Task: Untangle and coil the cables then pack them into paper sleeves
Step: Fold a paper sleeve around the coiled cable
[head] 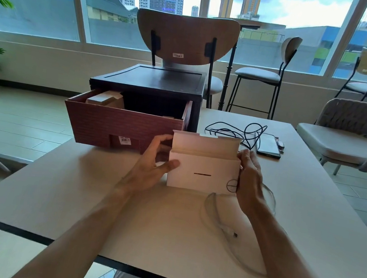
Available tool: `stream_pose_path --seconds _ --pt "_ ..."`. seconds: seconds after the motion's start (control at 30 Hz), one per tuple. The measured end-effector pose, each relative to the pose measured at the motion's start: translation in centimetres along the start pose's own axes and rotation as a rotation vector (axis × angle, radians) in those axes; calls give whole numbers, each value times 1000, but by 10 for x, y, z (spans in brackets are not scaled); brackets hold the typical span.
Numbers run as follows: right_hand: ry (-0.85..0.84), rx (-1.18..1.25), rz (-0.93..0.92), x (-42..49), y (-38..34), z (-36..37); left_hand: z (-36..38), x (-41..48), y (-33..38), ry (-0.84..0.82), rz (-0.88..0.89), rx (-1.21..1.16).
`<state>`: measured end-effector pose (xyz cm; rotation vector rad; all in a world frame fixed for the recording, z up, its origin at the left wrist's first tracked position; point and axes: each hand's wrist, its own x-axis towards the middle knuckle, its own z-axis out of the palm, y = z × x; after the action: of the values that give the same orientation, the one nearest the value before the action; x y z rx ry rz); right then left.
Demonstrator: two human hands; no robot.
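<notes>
A white paper sleeve [202,165] stands upright above the table with its top flap open. My left hand [153,160] grips its left end, thumb on the front face and fingers behind. My right hand [249,175] holds its right end, fingers curled round the edge. A white cable [219,225] lies loose on the table under and in front of the sleeve, partly hidden by my right forearm. A black cable [238,130] lies tangled on the table behind the sleeve.
A dark box with a red-brown drawer [120,127] pulled open stands at the table's far left, cardboard pieces inside. A phone [268,145] lies by the black cable. Chairs stand beyond and to the right. The table's front edge [111,263] is near me.
</notes>
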<state>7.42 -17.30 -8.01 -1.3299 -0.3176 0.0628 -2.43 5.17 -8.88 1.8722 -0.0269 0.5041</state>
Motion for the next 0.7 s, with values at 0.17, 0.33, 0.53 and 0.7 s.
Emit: stream_pose_path --seconds 0.17,0.33,0.53,0.7 --pt "79 -19 -55 -1 2 3 1 -1 1 20 -10 -32" --pt "189 -4 -113 1 0 4 6 1 20 12 28 -45" --pt "141 185 -1 2 -20 9 6 23 43 115 75 -244" --pt "16 235 16 8 -25 8 17 35 45 223 71 -338"
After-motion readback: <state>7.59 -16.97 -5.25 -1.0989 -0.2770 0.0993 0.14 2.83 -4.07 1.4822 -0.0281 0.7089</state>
